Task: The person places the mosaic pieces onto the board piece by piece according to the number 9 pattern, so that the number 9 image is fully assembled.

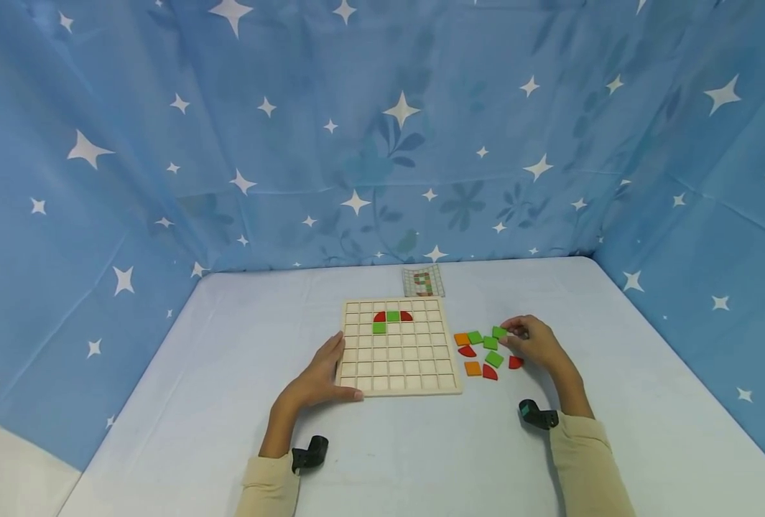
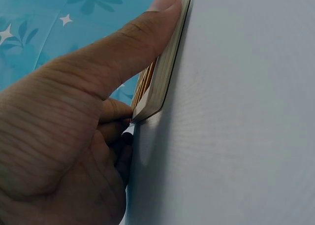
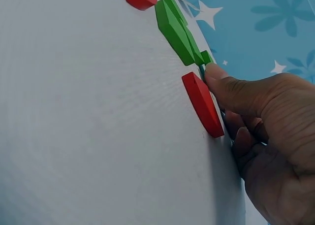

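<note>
A pale wooden grid board point(image 1: 396, 365) lies on the table. Near its top sit two green squares, one point(image 1: 393, 316) between two red quarter-circle pieces, the other point(image 1: 379, 328) below the left red one. My left hand point(image 1: 317, 373) rests at the board's near left corner, thumb along the front edge, fingers along the left side. To the board's right, my right hand point(image 1: 537, 346) pinches a green square tile point(image 1: 499, 332) between thumb and fingertips, at table level. Under that hand lies a red quarter-circle piece point(image 3: 203, 104), close to the thumb in the right wrist view.
Loose pieces lie between board and right hand: orange squares point(image 1: 473, 368), several green squares point(image 1: 494, 359) and red quarter-circles point(image 1: 490, 372). A patterned card point(image 1: 424, 281) lies behind the board. A blue starred curtain point(image 1: 382, 143) surrounds the white table point(image 1: 408, 452).
</note>
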Motion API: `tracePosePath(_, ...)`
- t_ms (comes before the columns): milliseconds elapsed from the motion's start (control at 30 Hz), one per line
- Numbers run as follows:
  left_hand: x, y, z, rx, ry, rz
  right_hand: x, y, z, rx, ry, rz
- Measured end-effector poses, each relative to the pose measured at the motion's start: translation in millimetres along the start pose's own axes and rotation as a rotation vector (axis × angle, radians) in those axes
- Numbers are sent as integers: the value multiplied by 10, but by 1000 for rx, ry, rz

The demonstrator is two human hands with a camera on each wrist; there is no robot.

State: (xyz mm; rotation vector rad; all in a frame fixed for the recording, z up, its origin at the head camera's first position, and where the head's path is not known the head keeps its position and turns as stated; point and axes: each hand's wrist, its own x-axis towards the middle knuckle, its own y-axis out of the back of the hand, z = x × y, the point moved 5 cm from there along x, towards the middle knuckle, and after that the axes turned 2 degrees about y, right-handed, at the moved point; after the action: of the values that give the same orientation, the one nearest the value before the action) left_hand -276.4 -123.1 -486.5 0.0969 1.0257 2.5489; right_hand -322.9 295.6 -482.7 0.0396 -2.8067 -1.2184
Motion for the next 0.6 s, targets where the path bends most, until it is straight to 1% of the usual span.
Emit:
tracePosePath(233,7,-21,-16,14,4,-2,-26,-8,0,-1,7,1)
tracePosePath(600,4,-15,-3,31,-2,6,-15,-22,-44,11,67,33)
